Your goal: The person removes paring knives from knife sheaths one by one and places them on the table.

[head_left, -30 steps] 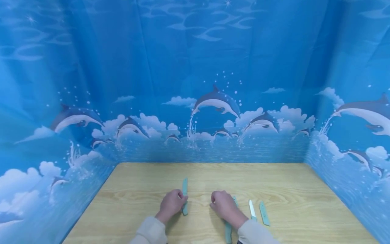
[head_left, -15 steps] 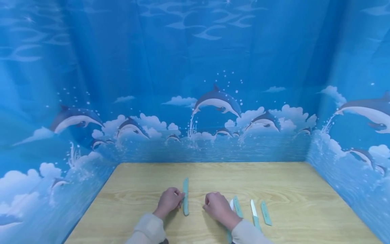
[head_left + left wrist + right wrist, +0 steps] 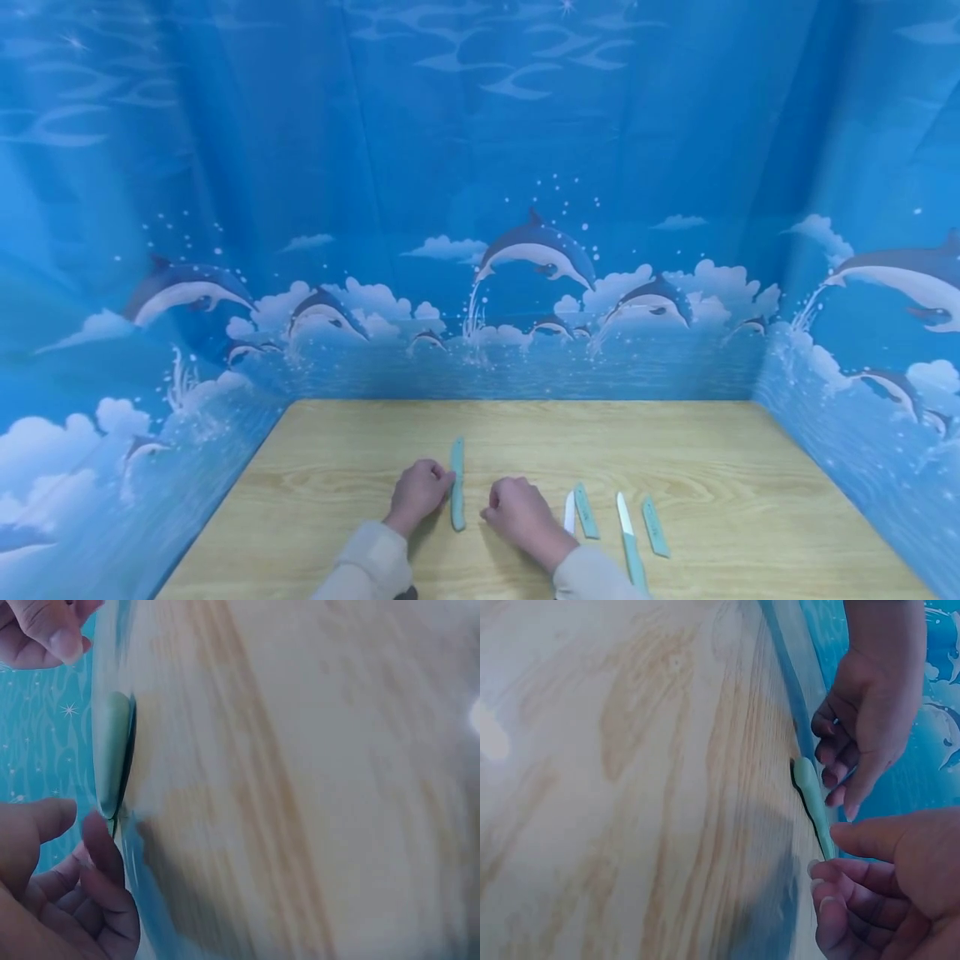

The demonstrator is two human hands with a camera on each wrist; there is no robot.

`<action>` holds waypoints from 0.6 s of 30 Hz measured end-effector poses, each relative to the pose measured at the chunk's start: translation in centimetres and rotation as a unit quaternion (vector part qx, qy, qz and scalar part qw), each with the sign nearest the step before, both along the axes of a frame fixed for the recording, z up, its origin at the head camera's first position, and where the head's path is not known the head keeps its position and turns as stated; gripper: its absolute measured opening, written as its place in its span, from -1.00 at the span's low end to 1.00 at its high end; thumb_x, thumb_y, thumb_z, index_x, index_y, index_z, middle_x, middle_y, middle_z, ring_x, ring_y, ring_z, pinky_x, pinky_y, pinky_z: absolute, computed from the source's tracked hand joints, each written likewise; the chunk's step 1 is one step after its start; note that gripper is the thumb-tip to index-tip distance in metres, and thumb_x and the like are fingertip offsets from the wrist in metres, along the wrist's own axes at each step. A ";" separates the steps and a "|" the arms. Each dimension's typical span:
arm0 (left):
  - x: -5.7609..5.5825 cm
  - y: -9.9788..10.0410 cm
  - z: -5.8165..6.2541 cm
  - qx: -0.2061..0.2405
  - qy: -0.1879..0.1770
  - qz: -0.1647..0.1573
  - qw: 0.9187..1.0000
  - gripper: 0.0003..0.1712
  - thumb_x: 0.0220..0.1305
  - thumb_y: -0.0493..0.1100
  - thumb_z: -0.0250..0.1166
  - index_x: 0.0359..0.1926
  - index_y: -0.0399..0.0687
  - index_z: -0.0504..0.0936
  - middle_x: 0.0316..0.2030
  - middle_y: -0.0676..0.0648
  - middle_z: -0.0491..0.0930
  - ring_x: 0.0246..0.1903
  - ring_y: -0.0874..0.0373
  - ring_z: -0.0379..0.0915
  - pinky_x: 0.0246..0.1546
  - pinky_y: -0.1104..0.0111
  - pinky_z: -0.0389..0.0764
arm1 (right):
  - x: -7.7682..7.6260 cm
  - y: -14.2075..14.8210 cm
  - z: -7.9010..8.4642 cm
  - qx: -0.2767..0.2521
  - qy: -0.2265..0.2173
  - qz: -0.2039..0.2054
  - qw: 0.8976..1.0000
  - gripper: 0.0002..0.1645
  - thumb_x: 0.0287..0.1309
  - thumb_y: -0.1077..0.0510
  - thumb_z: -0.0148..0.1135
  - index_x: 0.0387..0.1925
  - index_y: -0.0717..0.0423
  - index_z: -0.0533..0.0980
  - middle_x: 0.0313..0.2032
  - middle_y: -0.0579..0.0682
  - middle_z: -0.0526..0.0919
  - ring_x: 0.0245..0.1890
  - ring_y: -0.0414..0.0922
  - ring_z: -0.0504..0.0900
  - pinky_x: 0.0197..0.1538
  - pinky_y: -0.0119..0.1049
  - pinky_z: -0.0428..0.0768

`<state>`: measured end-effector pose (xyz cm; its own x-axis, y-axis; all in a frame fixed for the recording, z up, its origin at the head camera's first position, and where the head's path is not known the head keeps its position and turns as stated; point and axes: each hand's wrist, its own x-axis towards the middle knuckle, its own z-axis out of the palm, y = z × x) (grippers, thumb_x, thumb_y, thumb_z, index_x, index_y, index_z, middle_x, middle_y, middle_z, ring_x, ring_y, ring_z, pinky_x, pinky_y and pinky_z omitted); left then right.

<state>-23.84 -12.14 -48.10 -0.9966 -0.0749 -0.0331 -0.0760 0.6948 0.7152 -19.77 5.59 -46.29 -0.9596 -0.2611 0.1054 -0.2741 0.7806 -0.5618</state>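
Observation:
A sheathed pale-green knife [image 3: 458, 502] lies lengthwise on the table between the two hands. My left hand [image 3: 418, 495] is just left of it, thumb and forefinger tips apart, nothing between them. In the left wrist view, the knife's handle [image 3: 114, 754] lies just beyond the left hand's fingers [image 3: 109, 862]; whether they touch it I cannot tell. To the knife's right, my right hand [image 3: 517, 510] hovers with loosely bent fingers and a gap below the thumb. The right wrist view shows this hand [image 3: 892, 889] holding nothing, the green handle [image 3: 810, 791] beyond it.
Right of my right hand lie a bare-bladed knife [image 3: 569, 512], partly hidden by the forearm, and its green sheath [image 3: 587, 512]. Farther right are another unsheathed knife [image 3: 631, 546] and sheath [image 3: 656, 527]. A blue dolphin-print curtain [image 3: 480, 208] borders the wooden table [image 3: 360, 442].
My left hand has drawn off the sheathed knife to its left side. The right hand has moved left toward it, uncovering more of the bare blade and sheath on the right.

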 end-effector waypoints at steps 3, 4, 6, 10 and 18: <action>-0.2 0.1 0.3 -0.008 0.000 0.010 1.000 -0.77 0.27 -0.06 0.30 -0.42 -0.11 0.59 -0.66 0.02 0.50 -0.62 0.17 0.39 -0.60 0.39 0.41 | 0.1 -0.2 0.0 -0.002 0.003 0.006 1.000 -0.76 0.05 0.17 0.40 -0.60 0.06 0.50 -0.68 -0.18 0.44 -0.69 -0.28 0.37 -0.59 -0.46 0.43; -0.3 0.2 0.4 -0.010 0.000 0.012 1.000 -0.77 0.27 -0.06 0.30 -0.42 -0.11 0.59 -0.64 0.02 0.51 -0.61 0.17 0.40 -0.58 0.39 0.42 | 0.1 -0.3 0.0 -0.002 0.003 0.007 1.000 -0.76 0.05 0.17 0.39 -0.60 0.06 0.50 -0.69 -0.18 0.44 -0.69 -0.28 0.36 -0.59 -0.46 0.43; -0.4 0.2 0.5 -0.013 0.000 0.017 1.000 -0.78 0.26 -0.06 0.32 -0.41 -0.11 0.60 -0.62 0.02 0.51 -0.58 0.16 0.41 -0.57 0.38 0.44 | 0.1 -0.5 0.1 -0.002 0.003 0.010 1.000 -0.76 0.06 0.16 0.39 -0.61 0.05 0.50 -0.69 -0.19 0.43 -0.70 -0.29 0.36 -0.60 -0.47 0.42; -0.6 0.2 0.4 -0.023 0.006 0.021 0.999 -0.78 0.25 -0.06 0.33 -0.43 -0.11 0.60 -0.59 0.02 0.51 -0.56 0.17 0.40 -0.57 0.40 0.43 | 0.0 -1.0 0.1 -0.004 0.002 0.016 1.000 -0.75 0.07 0.14 0.39 -0.60 0.07 0.51 -0.69 -0.18 0.45 -0.70 -0.30 0.36 -0.60 -0.48 0.43; -0.7 0.3 0.3 -0.022 0.013 0.024 0.999 -0.78 0.22 -0.09 0.35 -0.46 -0.12 0.63 -0.58 0.01 0.53 -0.58 0.18 0.40 -0.58 0.42 0.43 | -0.5 -1.4 -0.2 0.011 0.013 0.013 1.000 -0.71 0.06 0.07 0.41 -0.61 0.09 0.52 -0.68 -0.16 0.47 -0.69 -0.29 0.38 -0.59 -0.48 0.45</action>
